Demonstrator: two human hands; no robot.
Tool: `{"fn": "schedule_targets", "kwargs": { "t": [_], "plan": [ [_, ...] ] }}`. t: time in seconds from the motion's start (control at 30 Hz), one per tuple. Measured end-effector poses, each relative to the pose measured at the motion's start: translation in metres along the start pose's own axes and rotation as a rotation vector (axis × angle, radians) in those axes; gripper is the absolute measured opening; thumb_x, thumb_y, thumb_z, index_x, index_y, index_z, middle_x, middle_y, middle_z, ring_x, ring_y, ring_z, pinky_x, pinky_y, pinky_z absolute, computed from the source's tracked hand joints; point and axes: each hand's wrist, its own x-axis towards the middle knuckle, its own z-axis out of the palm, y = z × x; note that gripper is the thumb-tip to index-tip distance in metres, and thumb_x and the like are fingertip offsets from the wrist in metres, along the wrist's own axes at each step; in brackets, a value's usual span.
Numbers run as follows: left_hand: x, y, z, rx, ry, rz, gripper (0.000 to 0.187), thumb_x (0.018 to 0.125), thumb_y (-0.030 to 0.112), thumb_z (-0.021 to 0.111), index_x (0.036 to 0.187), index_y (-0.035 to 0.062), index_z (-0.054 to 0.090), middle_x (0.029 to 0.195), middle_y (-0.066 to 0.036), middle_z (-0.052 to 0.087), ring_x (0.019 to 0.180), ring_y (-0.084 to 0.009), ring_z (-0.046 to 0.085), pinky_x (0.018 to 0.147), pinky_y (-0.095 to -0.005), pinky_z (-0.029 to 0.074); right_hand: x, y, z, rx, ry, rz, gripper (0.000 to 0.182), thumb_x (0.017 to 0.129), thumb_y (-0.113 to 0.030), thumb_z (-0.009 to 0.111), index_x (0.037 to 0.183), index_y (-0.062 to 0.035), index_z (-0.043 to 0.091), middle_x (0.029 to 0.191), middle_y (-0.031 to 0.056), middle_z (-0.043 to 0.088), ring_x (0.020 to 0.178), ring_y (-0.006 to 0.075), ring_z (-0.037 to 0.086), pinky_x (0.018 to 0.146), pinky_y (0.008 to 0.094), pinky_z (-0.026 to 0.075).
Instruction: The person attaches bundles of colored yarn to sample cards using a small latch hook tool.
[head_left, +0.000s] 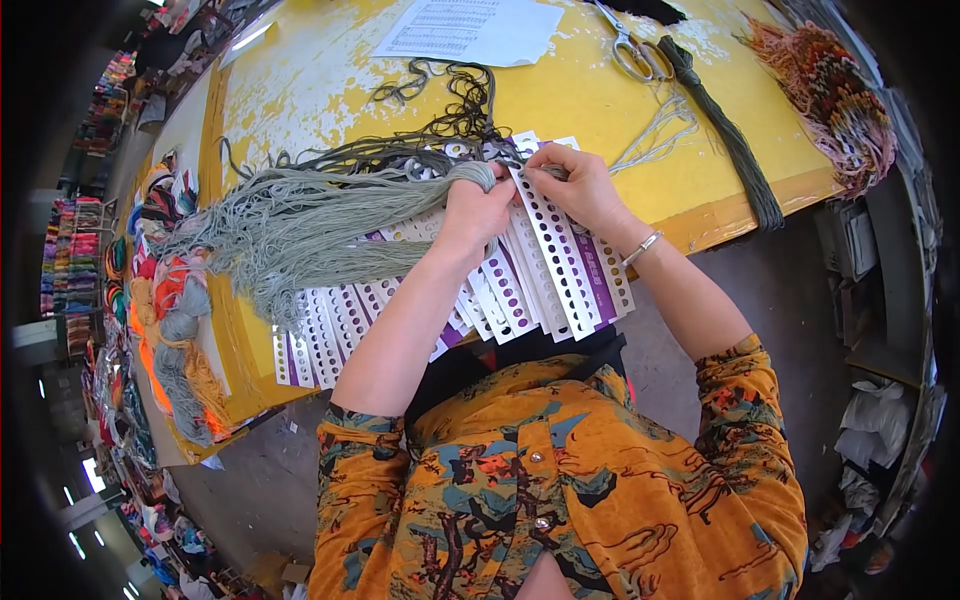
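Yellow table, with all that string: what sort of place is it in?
Probably a thread workshop: grey thread lies across the yellow table, near cards with rows of holes, and colourful bundles line the background at the left.

The yellow table is brightly lit while the view's edges curve and darken.

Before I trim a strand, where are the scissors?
In the head view, the scissors lie at the top, right of centre, between the printed sheet and dark yarn bundle.
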Motion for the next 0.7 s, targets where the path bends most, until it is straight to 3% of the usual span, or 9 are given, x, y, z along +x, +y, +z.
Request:
{"fn": "schedule_targets", "kwargs": {
  "t": [0.03,0.1,0.23,0.3,0.43,0.5,0.57,0.6,0.7],
  "plan": [
    [0.001,0.000,0.000,-0.001,-0.001,-0.001,0.016,0.091,0.006,0.053,0.101,-0.0033,0.061,0.077,-0.004,0.061,0.046,-0.0041,0.039,0.041,-0.0212,0.029,0.001,0.001,0.000,0.022,-0.009,-0.004,0.010,0.087,-0.010,0.064,0.091,-0.0011,0.065,0.073,-0.0012,0.062,0.068,0.0039,0.053,0.062,0.0222,0.045],
    [0.004,0.000,-0.001,0.028,0.008,0.015,0.012,0.087,0.005,0.055,0.085,-0.0001,0.065,0.073,-0.004,0.062,0.052,-0.0073,0.046,0.043,-0.0235,0.033,0.001,0.003,0.000,0.043,-0.029,0.008,0.010,0.087,-0.010,0.064,0.092,-0.0017,0.065,0.072,-0.0015,0.062,0.067,0.0035,0.052,0.062,0.0220,0.045],
    [0.012,-0.006,-0.006,0.189,0.095,0.006,0.015,0.087,0.009,0.057,0.081,-0.0003,0.067,0.067,-0.004,0.063,0.051,-0.0086,0.048,0.045,-0.0253,0.036,0.004,0.000,-0.002,0.092,-0.099,0.115,0.011,0.086,-0.013,0.066,0.093,-0.0040,0.065,0.068,-0.0023,0.060,0.063,0.0027,0.051,0.058,0.0213,0.043],
    [0.014,-0.010,-0.015,0.512,0.168,0.200,0.018,0.086,0.013,0.058,0.080,-0.0003,0.069,0.064,-0.004,0.065,0.051,-0.0090,0.050,0.048,-0.0271,0.040,0.007,-0.004,-0.007,0.011,-0.136,0.115,0.012,0.086,-0.014,0.067,0.094,-0.0047,0.065,0.066,-0.0024,0.059,0.061,0.0030,0.051,0.056,0.0212,0.042],
    [0.008,-0.001,-0.034,0.394,0.208,0.074,0.018,0.086,0.014,0.059,0.081,0.0012,0.070,0.064,-0.004,0.067,0.051,-0.0092,0.052,0.050,-0.0280,0.042,0.014,-0.006,-0.006,-0.085,-0.208,0.121,0.019,0.084,-0.021,0.071,0.094,-0.0062,0.065,0.063,-0.0019,0.058,0.058,0.0049,0.052,0.052,0.0226,0.040],
    [0.002,0.002,-0.033,0.340,0.204,0.042,0.017,0.088,0.015,0.060,0.084,0.0018,0.069,0.066,-0.004,0.065,0.048,-0.0079,0.047,0.045,-0.0252,0.038,0.014,-0.014,-0.008,-0.165,-0.217,0.114,0.023,0.083,-0.026,0.071,0.095,-0.0066,0.065,0.063,-0.0009,0.058,0.057,0.0069,0.053,0.052,0.0245,0.040],
    [-0.001,0.002,-0.033,-0.015,-0.032,-0.014,0.015,0.090,0.016,0.060,0.090,0.0025,0.068,0.067,-0.003,0.061,0.045,-0.0053,0.040,0.041,-0.0222,0.029,0.014,-0.019,-0.006,-0.246,-0.226,0.107,0.027,0.083,-0.030,0.071,0.095,-0.0070,0.064,0.063,0.0001,0.059,0.057,0.0090,0.055,0.052,0.0264,0.041],
    [-0.003,0.001,-0.027,-0.046,-0.042,-0.026,0.017,0.091,0.018,0.060,0.094,0.0022,0.066,0.067,-0.004,0.059,0.044,-0.0034,0.035,0.039,-0.0207,0.022,0.012,-0.019,-0.004,-0.319,-0.199,0.074,0.031,0.083,-0.034,0.070,0.096,-0.0071,0.064,0.063,0.0013,0.059,0.057,0.0116,0.056,0.053,0.0287,0.042],
    [-0.009,0.003,-0.019,-0.060,-0.137,-0.044,0.018,0.090,0.019,0.062,0.092,0.0021,0.067,0.066,-0.002,0.058,0.043,-0.0033,0.033,0.040,-0.0205,0.020,0.012,-0.015,0.001,-0.419,-0.153,0.061,0.036,0.084,-0.041,0.069,0.097,-0.0073,0.063,0.064,0.0032,0.060,0.058,0.0162,0.058,0.053,0.0321,0.043]
  ]
}}
